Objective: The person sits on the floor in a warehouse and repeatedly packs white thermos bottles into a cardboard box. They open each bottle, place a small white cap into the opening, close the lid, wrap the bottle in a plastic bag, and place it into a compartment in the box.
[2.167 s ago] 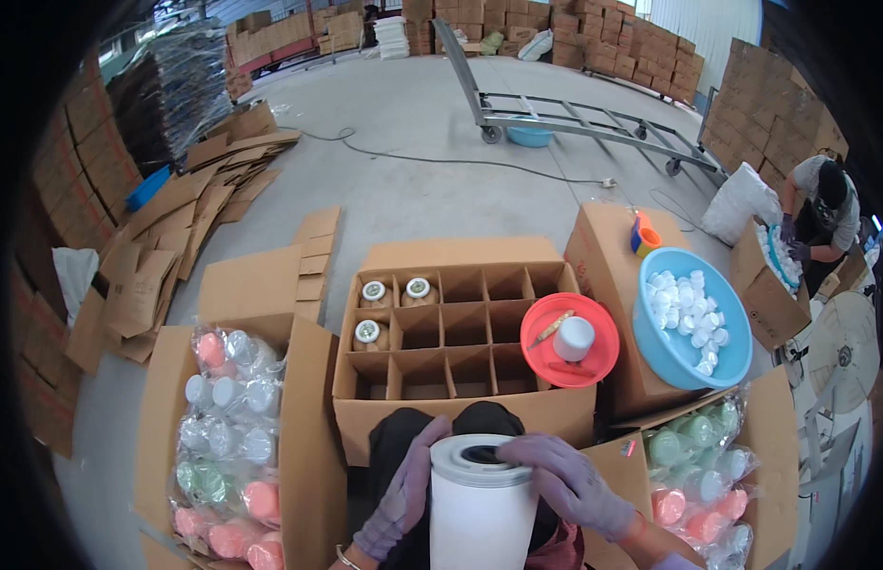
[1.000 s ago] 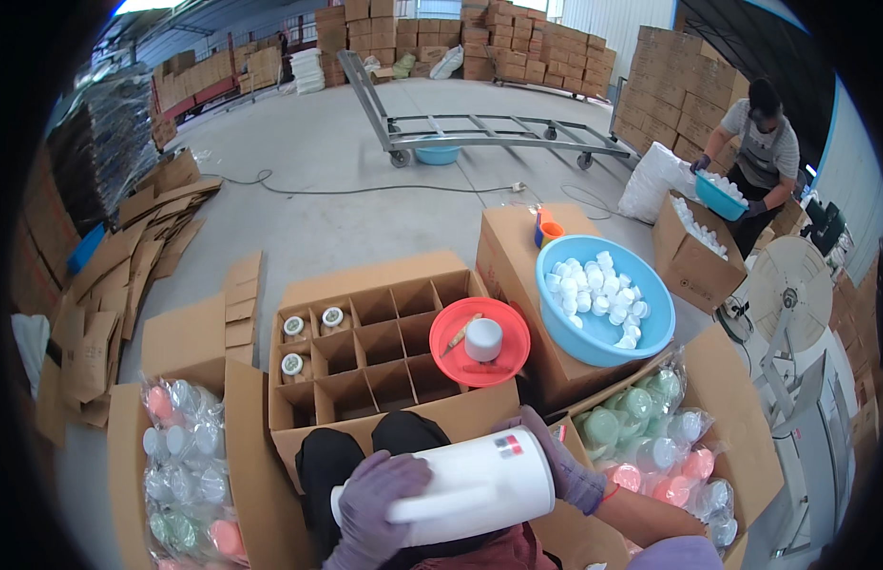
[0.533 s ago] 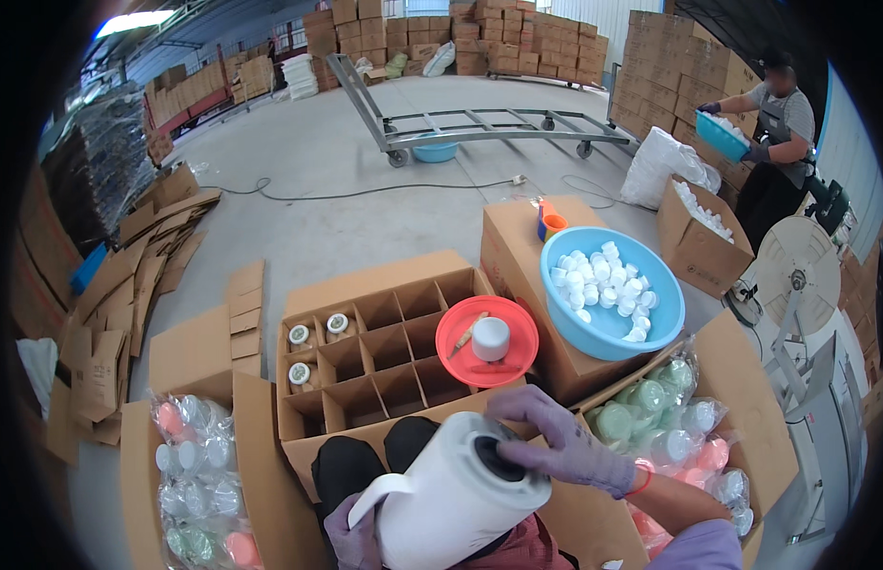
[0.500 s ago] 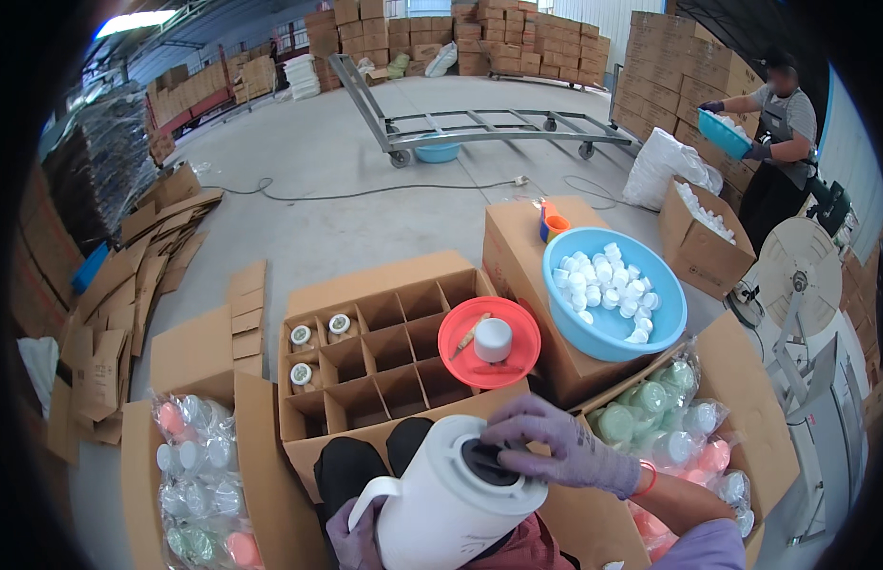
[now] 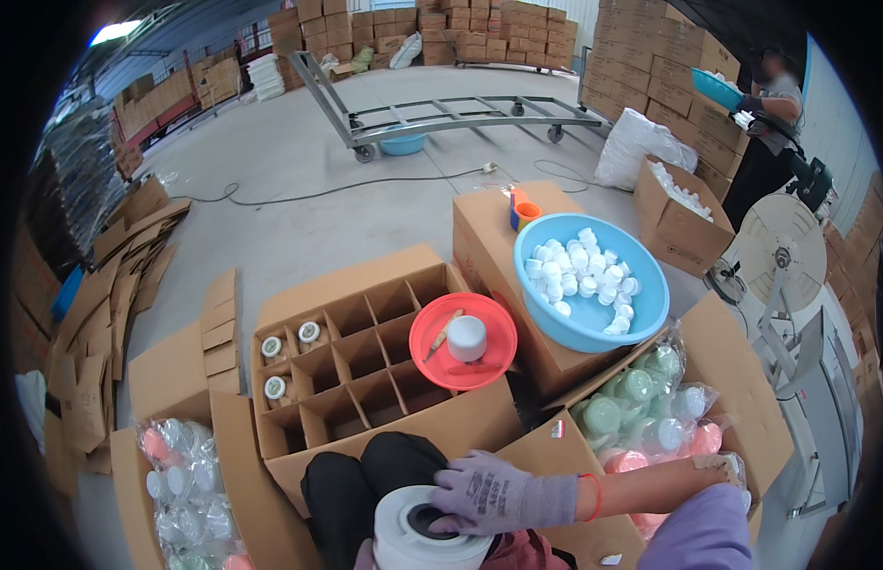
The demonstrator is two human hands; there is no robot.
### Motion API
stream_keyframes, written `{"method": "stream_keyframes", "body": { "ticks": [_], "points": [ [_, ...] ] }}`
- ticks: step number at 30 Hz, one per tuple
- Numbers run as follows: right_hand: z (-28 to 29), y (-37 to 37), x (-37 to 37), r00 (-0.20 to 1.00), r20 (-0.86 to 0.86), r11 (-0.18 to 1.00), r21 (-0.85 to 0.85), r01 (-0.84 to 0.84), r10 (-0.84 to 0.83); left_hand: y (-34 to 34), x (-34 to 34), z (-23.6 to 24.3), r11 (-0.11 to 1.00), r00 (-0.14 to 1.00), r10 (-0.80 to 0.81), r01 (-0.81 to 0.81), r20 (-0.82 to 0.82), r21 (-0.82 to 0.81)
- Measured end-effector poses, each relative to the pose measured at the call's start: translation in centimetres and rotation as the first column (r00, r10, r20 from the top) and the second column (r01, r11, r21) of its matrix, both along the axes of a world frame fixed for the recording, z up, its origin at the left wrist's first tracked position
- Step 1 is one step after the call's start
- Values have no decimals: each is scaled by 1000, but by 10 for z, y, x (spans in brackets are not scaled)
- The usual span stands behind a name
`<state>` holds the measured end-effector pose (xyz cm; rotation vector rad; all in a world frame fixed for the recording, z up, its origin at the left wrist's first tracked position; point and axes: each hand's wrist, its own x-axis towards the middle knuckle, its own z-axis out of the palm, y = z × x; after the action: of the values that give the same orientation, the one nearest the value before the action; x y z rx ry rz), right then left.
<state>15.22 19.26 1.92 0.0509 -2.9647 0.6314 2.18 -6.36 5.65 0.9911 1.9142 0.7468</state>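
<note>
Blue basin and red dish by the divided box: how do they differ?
The blue basin is larger and deeper than the red dish. The basin sits on a closed carton and holds many white caps; the dish rests on the divided box and holds one white cup-shaped piece and a small stick-like tool. Both are round plastic.

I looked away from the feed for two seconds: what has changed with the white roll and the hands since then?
The white roll, first upright between both gloved hands, was tipped sideways and is upright again on the lap. The right hand now rests on its top by the core; the left hand has dropped out of view. The divided carton, red dish and blue basin kept their places.
</note>
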Motion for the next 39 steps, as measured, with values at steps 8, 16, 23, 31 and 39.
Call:
{"method": "stream_keyframes", "body": {
  "ticks": [8,16,23,31,39],
  "points": [
    [-23,8,-8,993,1,990,-79,-120,121,34,-8,23,910,991,-70,109,112,-400],
    [-44,41,-9,976,75,900,-407,-156,203,34,-5,3,914,944,-279,204,-175,-352],
    [-74,325,51,748,-92,748,43,663,-658,-23,-76,-36,765,485,575,-604,659,-223],
    [-114,360,115,581,158,594,48,803,-798,-23,-77,-103,411,-128,-81,-908,988,-84],
    [-16,76,7,844,-209,624,-761,177,-494,37,-10,-37,-6,-219,293,-974,931,-227]
  ]
}}
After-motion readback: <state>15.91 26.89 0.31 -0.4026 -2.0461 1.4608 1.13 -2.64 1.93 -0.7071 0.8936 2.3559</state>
